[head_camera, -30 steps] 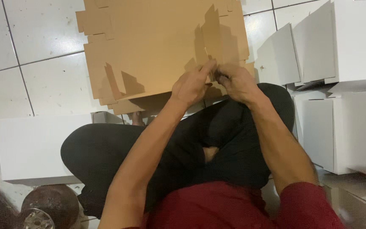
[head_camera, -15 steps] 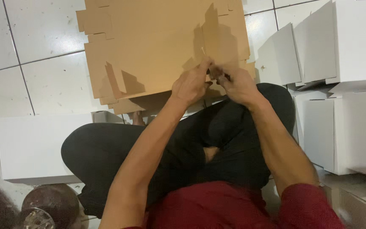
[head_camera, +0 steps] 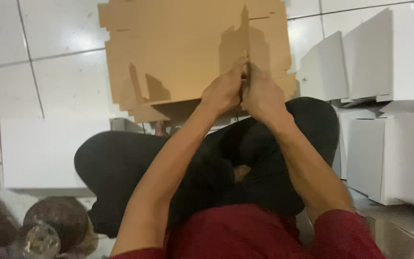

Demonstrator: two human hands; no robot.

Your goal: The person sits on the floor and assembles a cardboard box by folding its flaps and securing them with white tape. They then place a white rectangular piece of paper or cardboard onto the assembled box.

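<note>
Hands meet at the near right edge of a flat brown die-cut cardboard sheet [head_camera: 178,57] that lies on the white tiled floor [head_camera: 49,72] straight ahead of the seated person. Left hand [head_camera: 224,91] and right hand [head_camera: 263,96] are pressed together knuckle to knuckle, both curled shut around a narrow upright cardboard flap [head_camera: 245,29] that rises from the sheet between them. The fingers themselves are mostly hidden on the far side, so how much of the flap each one pinches cannot be told.

That flap stands upright, pointing away from the person, while the sheet's long side runs left to right across the view. The bulk of the sheet lies to the left of and beyond the hands, so the left hand is nearer to its open middle and the right hand is nearer to its notched right margin. More brown blanks seem stacked under it, their edges showing at the near side.

Crossed legs in black trousers [head_camera: 135,163] sit just below the sheet, near edge overlapping the knees. White folded cardboard boxes [head_camera: 389,62] crowd close on the right, just beside the right forearm. A flat white box [head_camera: 44,148] lies on the left, touching the left knee. A round brownish object [head_camera: 56,225] sits at lower left, blurred.
</note>
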